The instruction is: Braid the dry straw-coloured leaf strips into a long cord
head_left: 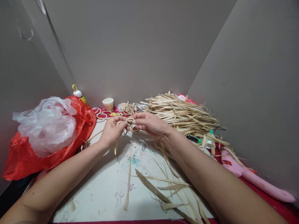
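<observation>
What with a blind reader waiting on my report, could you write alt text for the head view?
A person's left hand and right hand hold a small piece of twisted cord above a stained white work surface. A pile of dry, straw-coloured strips lies beyond, to the right; red and whitish plastic bags sit left.

L hand (111, 130), R hand (151, 124) bare; L forearm (70, 171) bare w/ sm. spot (33, 193).

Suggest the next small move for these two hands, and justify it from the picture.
I would probably steady the cord with the left hand and gently draw its loops snug with the right hand. The fingers of both hands meet at the cord, which looks bunched and looped there, though fingers partly hide it.
</observation>
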{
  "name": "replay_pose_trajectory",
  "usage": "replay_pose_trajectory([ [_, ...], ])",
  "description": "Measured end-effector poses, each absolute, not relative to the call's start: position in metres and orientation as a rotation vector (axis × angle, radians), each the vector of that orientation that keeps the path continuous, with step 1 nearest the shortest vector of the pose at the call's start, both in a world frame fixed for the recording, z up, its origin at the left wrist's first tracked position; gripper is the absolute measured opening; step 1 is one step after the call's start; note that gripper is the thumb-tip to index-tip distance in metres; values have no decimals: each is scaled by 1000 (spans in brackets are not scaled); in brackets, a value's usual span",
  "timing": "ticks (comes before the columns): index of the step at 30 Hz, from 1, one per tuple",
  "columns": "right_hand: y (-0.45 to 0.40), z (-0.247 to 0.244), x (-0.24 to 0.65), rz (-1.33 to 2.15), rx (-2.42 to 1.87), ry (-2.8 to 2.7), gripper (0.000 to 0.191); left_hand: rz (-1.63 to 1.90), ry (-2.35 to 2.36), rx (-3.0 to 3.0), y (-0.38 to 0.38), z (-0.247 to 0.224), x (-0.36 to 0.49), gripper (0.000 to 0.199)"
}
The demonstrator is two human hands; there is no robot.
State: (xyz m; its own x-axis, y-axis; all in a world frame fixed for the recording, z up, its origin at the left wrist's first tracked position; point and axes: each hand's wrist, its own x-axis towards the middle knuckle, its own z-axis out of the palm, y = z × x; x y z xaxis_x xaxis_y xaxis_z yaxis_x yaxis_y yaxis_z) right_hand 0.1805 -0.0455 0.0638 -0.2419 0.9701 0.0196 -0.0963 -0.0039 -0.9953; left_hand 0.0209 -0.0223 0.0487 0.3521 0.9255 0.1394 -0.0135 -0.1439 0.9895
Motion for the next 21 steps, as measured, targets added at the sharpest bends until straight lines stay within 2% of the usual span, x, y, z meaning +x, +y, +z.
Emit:
replay_pose_trajectory([
  [4,-47,61,180,548,-1102,-1626,24,1067,943,1483,-21,45,20,12],
  [6,-49,59,179,170,-1109,-1809,18,1087,962,1527,-20,43,20,12],
  [8,-51,57,178,-46,-1165,-1956,10,1112,945,1597,-20,40,20,10],
  [15,-59,57,169,-407,-1341,-2165,18,1135,978,1618,-22,39,21,6],
  [18,-60,56,167,-409,-1367,-2122,19,1137,988,1586,-23,40,22,7],
  [21,-56,52,168,-264,-1401,-2078,16,1122,977,1594,-24,41,22,8],
])
